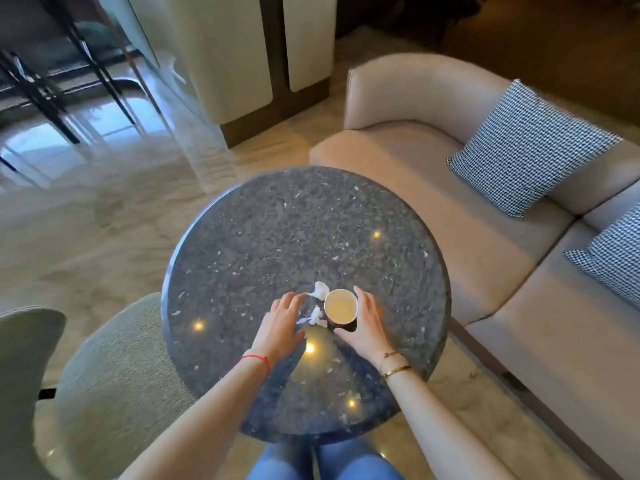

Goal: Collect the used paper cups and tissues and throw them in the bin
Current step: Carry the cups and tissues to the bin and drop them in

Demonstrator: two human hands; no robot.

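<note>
Presently the paper cup point(341, 307) stands near the middle of the round stone table point(242, 237), two crumpled tissues point(320, 289) just beside it. It is flanked by the right hand point(363, 320), fingers spread, not clamped; the left hand point(282, 318) hovers open by the tissues. Any dregs could be spilled by a hasty grab, and light tissues brushed away. Ample room is left to every edge.

Both forearms reach forward, bare. Left hand point(282, 318) flat, fingers spread and relaxed. Right hand point(363, 322) open, thumb and fingers loosely curved.
</note>
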